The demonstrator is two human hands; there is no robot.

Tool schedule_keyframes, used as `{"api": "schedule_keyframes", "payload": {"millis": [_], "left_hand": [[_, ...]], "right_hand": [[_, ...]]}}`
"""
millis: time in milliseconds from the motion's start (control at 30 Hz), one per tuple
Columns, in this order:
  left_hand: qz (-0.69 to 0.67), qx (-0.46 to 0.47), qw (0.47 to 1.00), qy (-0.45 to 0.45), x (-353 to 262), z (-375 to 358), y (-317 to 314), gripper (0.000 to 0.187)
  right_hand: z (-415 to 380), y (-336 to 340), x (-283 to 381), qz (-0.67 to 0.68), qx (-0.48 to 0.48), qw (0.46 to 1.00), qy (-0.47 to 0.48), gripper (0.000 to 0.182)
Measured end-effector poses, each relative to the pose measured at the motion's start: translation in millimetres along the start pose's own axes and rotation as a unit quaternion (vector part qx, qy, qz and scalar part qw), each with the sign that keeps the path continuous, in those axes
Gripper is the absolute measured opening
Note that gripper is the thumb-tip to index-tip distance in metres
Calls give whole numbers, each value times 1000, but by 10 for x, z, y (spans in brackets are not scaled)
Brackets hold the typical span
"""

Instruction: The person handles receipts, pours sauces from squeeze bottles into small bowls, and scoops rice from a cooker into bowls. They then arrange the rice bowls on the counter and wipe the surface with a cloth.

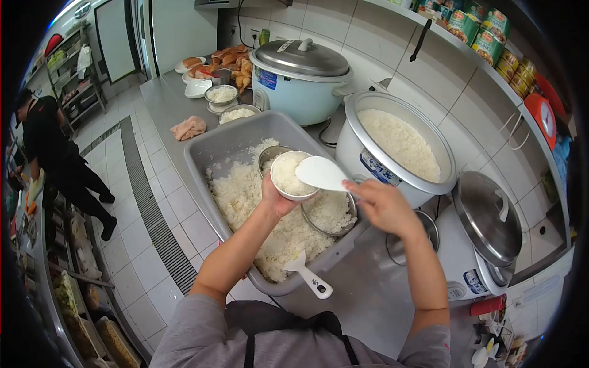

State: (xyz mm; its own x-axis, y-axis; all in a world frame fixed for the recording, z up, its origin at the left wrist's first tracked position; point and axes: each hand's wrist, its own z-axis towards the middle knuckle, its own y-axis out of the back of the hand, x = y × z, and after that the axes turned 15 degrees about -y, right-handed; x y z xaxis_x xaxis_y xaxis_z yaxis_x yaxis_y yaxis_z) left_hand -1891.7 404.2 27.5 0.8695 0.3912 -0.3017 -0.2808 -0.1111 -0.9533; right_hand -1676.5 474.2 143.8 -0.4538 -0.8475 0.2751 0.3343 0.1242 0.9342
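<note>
My left hand (275, 197) holds a small white bowl (293, 195) heaped with rice (286, 172) above a grey tub (195, 161). In my right hand (379, 203) is a white rice paddle (322, 173), its flat blade against the rice at the bowl's right side. Loose rice (245, 199) covers much of the tub's bottom. Two metal bowls with rice sit inside the tub, one behind the white bowl and one (334, 214) to its right. A second white paddle (313, 281) rests in the rice, its handle over the tub's near edge.
Behind stand a lidded rice cooker (297, 92) and an open one full of rice (399, 144); another lidded cooker (472, 245) is at right. Cooked meat (233, 61) and small bowls lie at back left. A person in black (55, 147) stands across the aisle.
</note>
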Motion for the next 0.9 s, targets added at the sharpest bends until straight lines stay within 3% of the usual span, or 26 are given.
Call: {"api": "schedule_keyframes", "payload": {"millis": [100, 167, 300, 433, 500, 667, 767, 833, 900], "left_hand": [[14, 20, 999, -23, -46, 34, 24, 54], [18, 21, 999, -17, -16, 45, 63, 54], [12, 30, 998, -57, -44, 113, 134, 56], [-4, 28, 995, -99, -173, 92, 50, 57], [-13, 45, 994, -96, -189, 107, 63, 55], [0, 46, 993, -107, -209, 83, 99, 55], [-12, 37, 992, -119, -185, 165, 253, 55], [11, 53, 993, -103, -191, 98, 144, 55], [18, 54, 994, -90, -209, 83, 86, 54]], "right_hand": [[-19, 372, -69, 85, 44, 994, -56, 44], [-81, 324, -84, 66, 59, 996, -34, 41], [-285, 496, -144, 3, -17, 998, -58, 39], [-396, 505, -31, -77, 199, 975, -63, 43], [-377, 187, 131, -52, 221, 974, -18, 41], [-237, -503, 381, -181, 343, 920, -60, 43], [-311, -583, 247, -194, 285, 936, -72, 40], [-376, -305, -21, -65, 92, 993, 18, 36], [-384, 321, -300, -36, -56, 993, -99, 35]]}}
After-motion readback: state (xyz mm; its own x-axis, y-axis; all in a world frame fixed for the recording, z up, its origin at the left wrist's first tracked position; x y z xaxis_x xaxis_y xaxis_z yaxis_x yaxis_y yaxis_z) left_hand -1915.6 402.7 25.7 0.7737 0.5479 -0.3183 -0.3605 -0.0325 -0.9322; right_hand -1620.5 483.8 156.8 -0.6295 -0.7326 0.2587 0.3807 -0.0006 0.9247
